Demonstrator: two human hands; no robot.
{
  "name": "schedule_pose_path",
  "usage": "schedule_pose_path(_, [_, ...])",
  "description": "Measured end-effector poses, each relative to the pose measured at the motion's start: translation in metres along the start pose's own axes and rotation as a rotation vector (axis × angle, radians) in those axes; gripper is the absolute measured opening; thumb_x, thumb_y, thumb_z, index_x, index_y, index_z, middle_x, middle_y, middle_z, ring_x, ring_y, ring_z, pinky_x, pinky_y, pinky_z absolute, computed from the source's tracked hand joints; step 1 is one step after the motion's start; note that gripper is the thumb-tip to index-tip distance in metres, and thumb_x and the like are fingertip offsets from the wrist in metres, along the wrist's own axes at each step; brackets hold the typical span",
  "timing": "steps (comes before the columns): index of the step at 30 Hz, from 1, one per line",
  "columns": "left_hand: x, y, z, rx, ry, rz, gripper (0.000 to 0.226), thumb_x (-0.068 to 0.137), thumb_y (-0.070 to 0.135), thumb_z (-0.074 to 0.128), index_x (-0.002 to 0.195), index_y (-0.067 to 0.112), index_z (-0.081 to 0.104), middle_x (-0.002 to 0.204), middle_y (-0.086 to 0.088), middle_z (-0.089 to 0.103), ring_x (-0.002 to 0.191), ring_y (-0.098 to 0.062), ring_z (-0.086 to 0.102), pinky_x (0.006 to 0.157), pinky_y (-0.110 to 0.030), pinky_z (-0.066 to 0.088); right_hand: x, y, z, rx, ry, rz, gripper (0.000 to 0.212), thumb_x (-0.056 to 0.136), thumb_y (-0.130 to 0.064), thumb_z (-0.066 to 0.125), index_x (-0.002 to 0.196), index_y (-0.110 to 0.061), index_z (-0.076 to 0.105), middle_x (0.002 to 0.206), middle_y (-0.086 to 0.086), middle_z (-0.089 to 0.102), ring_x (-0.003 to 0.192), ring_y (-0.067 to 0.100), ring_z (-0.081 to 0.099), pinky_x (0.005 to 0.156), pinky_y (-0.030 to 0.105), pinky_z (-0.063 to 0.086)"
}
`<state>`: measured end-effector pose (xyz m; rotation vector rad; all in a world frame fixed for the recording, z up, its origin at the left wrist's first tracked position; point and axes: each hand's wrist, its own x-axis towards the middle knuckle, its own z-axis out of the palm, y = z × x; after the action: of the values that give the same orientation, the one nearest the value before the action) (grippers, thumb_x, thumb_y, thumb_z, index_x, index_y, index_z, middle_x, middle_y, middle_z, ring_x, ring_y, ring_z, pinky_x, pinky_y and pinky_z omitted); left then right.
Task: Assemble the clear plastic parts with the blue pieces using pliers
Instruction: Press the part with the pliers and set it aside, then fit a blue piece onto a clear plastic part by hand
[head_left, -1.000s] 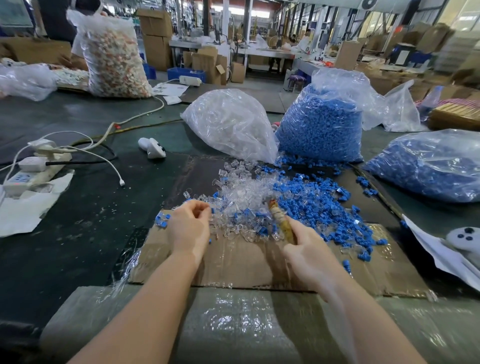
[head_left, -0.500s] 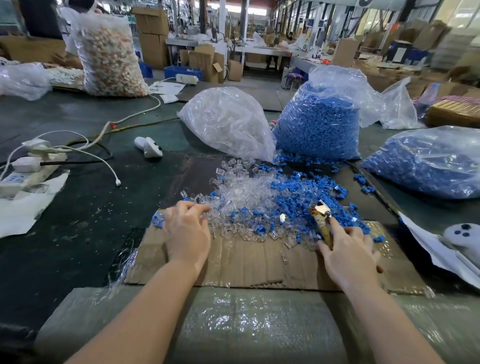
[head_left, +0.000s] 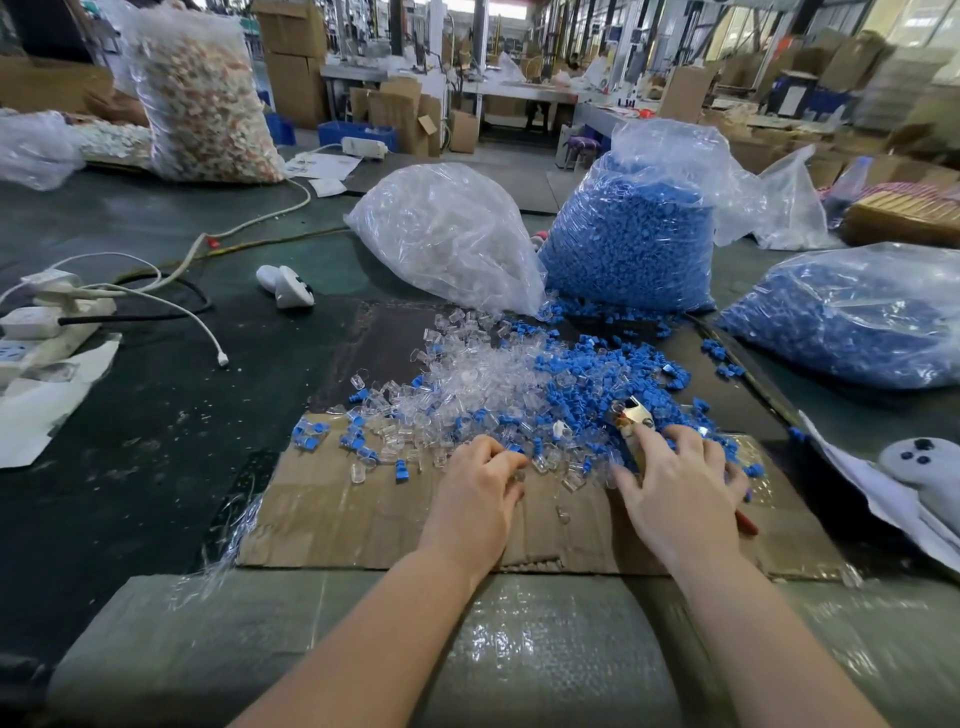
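Cardboard (head_left: 363, 525) lies flat on the dark green table (head_left: 130, 467), and on it sits a loose heap of clear plastic parts (head_left: 483, 379) mixed on its right side with blue pieces (head_left: 597, 374). The left hand (head_left: 480, 493) rests palm down at the near edge of the heap, its fingers curled onto the clear parts; whether it pinches one cannot be told. The right hand (head_left: 675, 488) lies over the pliers (head_left: 631, 415), fingers spread, with the shiny metal head poking out past the fingertips into the blue pieces and a red handle tip showing under the hand's right side (the grip itself is hidden by the palm). Behind the heap stand a bag of clear parts (head_left: 447, 234) and, touching it, a bag of blue pieces (head_left: 634, 234); another blue-filled bag (head_left: 852, 322) lies further right. A white power strip (head_left: 41, 332) with cables sits at the table's left.
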<state>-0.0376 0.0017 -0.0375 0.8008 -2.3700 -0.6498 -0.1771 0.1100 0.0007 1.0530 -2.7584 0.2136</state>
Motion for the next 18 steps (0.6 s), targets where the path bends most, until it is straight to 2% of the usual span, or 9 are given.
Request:
schedule_pose_path(4, [-0.003, -0.002, -0.001, -0.035, 0.029, -0.013, 0.017, 0.09, 0.021, 0.058, 0.105, 0.016, 0.062, 0.1, 0.009, 0.05, 0.098, -0.005, 0.045, 0.09, -0.013, 0.035, 0.0, -0.013, 0.001, 0.123, 0.119, -0.175, 0.019, 0.089, -0.029, 0.06, 0.106, -0.028, 0.066, 0.12, -0.002, 0.051, 0.112, 0.021, 0.04, 0.1, 0.042, 0.022])
schedule_pose_path(7, [-0.005, -0.001, -0.002, -0.044, 0.042, -0.02, 0.01, 0.089, 0.018, 0.06, 0.098, 0.017, 0.062, 0.097, 0.008, 0.054, 0.094, -0.007, 0.049, 0.088, -0.017, 0.041, 0.002, -0.019, 0.004, 0.072, 0.086, -0.214, 0.021, 0.09, -0.024, 0.056, 0.105, -0.033, 0.068, 0.116, -0.004, 0.051, 0.112, 0.019, 0.039, 0.1, 0.041, 0.019])
schedule_pose_path(10, [-0.006, -0.001, -0.003, -0.049, 0.066, -0.002, 0.017, 0.089, 0.014, 0.058, 0.106, 0.017, 0.062, 0.099, 0.006, 0.057, 0.09, -0.006, 0.05, 0.085, -0.016, 0.042, 0.004, -0.022, 0.008, 0.01, 0.039, -0.237, 0.027, 0.092, -0.022, 0.053, 0.111, -0.039, 0.064, 0.114, -0.009, 0.05, 0.112, 0.016, 0.039, 0.101, 0.041, 0.019])
schedule_pose_path(14, [-0.007, 0.0, -0.005, -0.09, 0.063, 0.008, 0.036, 0.093, 0.012, 0.052, 0.129, 0.017, 0.054, 0.101, 0.005, 0.052, 0.084, -0.008, 0.052, 0.081, -0.021, 0.045, 0.005, -0.023, 0.011, -0.016, 0.034, -0.238, 0.025, 0.095, -0.02, 0.049, 0.109, -0.035, 0.063, 0.109, -0.012, 0.054, 0.112, 0.014, 0.042, 0.104, 0.042, 0.019])
schedule_pose_path(18, [-0.007, -0.001, -0.004, -0.093, 0.045, 0.004, 0.036, 0.096, 0.015, 0.049, 0.132, 0.016, 0.051, 0.104, 0.005, 0.049, 0.084, -0.007, 0.049, 0.084, -0.021, 0.044, 0.006, -0.022, 0.013, -0.028, 0.034, -0.229, 0.019, 0.097, -0.024, 0.046, 0.105, -0.032, 0.061, 0.11, -0.012, 0.056, 0.112, 0.013, 0.043, 0.105, 0.041, 0.018])
